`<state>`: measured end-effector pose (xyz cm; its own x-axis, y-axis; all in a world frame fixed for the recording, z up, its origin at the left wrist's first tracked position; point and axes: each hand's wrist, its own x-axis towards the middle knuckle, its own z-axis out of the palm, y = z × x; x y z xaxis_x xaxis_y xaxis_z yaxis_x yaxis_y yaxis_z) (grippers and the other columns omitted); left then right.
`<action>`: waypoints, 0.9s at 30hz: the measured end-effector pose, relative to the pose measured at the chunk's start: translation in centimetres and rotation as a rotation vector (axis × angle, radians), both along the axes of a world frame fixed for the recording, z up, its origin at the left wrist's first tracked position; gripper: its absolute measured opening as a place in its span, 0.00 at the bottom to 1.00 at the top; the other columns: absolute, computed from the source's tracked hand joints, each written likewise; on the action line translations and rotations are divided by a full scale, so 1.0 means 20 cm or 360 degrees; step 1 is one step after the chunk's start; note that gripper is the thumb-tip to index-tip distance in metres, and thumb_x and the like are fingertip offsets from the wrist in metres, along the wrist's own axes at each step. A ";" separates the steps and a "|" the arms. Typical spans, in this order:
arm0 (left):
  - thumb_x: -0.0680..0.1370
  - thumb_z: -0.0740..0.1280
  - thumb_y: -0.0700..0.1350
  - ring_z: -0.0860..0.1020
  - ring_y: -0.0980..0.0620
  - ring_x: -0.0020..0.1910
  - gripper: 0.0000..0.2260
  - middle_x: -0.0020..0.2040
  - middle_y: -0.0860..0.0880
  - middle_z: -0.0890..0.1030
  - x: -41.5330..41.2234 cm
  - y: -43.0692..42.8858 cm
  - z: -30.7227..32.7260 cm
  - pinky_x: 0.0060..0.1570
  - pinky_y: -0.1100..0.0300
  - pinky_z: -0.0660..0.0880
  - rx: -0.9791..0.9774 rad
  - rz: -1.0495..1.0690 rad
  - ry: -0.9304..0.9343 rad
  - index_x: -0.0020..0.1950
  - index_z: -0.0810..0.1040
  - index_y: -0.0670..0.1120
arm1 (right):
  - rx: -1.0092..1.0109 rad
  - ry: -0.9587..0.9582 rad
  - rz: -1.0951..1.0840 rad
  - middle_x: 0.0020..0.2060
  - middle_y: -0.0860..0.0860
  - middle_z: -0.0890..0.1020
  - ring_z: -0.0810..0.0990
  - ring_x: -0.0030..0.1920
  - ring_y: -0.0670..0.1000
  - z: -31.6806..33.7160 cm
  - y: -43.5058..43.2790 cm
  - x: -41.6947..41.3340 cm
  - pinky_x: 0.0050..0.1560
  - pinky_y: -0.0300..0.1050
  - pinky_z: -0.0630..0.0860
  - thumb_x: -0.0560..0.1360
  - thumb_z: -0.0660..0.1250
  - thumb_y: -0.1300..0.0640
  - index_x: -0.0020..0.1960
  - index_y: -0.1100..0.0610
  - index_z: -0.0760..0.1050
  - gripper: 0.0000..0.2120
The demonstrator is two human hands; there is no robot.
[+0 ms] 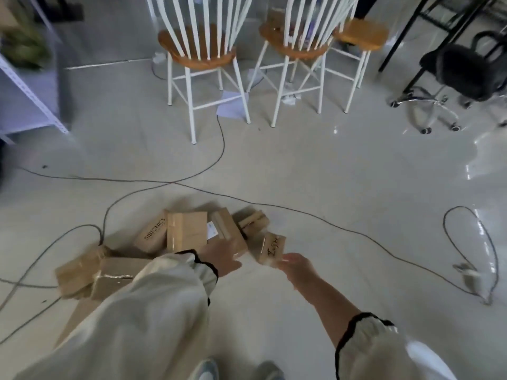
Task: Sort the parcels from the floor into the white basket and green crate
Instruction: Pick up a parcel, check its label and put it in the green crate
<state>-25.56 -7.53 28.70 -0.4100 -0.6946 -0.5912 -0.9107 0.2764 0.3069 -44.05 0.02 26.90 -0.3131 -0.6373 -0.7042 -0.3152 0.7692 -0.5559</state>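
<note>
Pale floor tiles (301, 165) crossed by cables (192, 185) carry white chairs (203, 50) at the back. Brown parcels (186, 231) lie heaped on the floor, partly hidden by the left sleeve (153, 311). Left hand (222, 256) rests on one parcel, its fingers blurred and its grip unclear. Right hand (297, 266) meets a small lettered box (271, 246) beside the heap; whether its fingers hold it cannot be told.

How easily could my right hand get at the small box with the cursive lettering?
Probably yes: the right hand is at the near corner of the small lettered box, which lies at the pile's right edge with nothing over it. The left hand is over a neighbouring parcel, out of the way.
</note>
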 end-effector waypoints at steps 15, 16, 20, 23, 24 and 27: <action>0.77 0.63 0.54 0.75 0.46 0.57 0.22 0.59 0.45 0.76 -0.65 -0.37 -2.20 0.57 0.50 0.72 -0.0099 0.0189 0.0565 0.67 0.67 0.45 | -0.0174 -0.0067 -0.0653 0.61 0.55 0.75 0.75 0.59 0.56 -2.10 -0.44 -0.55 0.61 0.52 0.73 0.76 0.65 0.49 0.71 0.56 0.65 0.26; 0.77 0.63 0.54 0.76 0.46 0.54 0.19 0.55 0.45 0.77 -0.65 -0.36 -2.26 0.56 0.49 0.73 -0.0088 0.0254 0.0617 0.63 0.70 0.44 | -0.0180 -0.0097 -0.0696 0.60 0.54 0.75 0.75 0.58 0.56 -2.15 -0.45 -0.53 0.61 0.54 0.73 0.77 0.64 0.49 0.70 0.56 0.66 0.25; 0.77 0.62 0.55 0.78 0.47 0.47 0.15 0.48 0.47 0.79 -0.69 -0.35 -2.33 0.51 0.48 0.75 0.0018 0.0423 0.0676 0.52 0.74 0.45 | -0.0203 -0.0223 -0.0823 0.46 0.49 0.77 0.74 0.40 0.47 -2.25 -0.47 -0.45 0.45 0.49 0.76 0.77 0.63 0.49 0.62 0.55 0.71 0.16; 0.78 0.61 0.55 0.78 0.48 0.47 0.11 0.46 0.49 0.80 -0.69 -0.38 -2.33 0.48 0.52 0.76 -0.0122 0.0367 0.0768 0.49 0.74 0.47 | -0.0216 -0.0347 -0.0884 0.48 0.50 0.77 0.77 0.49 0.52 -2.27 -0.48 -0.45 0.46 0.48 0.76 0.78 0.63 0.50 0.59 0.53 0.71 0.12; 0.77 0.61 0.55 0.78 0.48 0.47 0.12 0.45 0.49 0.80 -0.69 -0.40 -2.33 0.47 0.53 0.76 -0.0225 0.0321 0.0781 0.48 0.73 0.47 | -0.0208 -0.0396 -0.0910 0.50 0.51 0.77 0.77 0.53 0.54 -2.27 -0.49 -0.47 0.49 0.49 0.76 0.79 0.62 0.51 0.58 0.53 0.71 0.10; 0.77 0.61 0.59 0.77 0.51 0.56 0.17 0.56 0.51 0.79 -0.68 -0.45 -2.35 0.54 0.56 0.74 -0.0388 0.0191 0.0855 0.60 0.76 0.51 | -0.0195 -0.0643 -0.1016 0.53 0.53 0.77 0.76 0.57 0.57 -2.31 -0.50 -0.54 0.52 0.54 0.74 0.81 0.58 0.55 0.57 0.55 0.71 0.07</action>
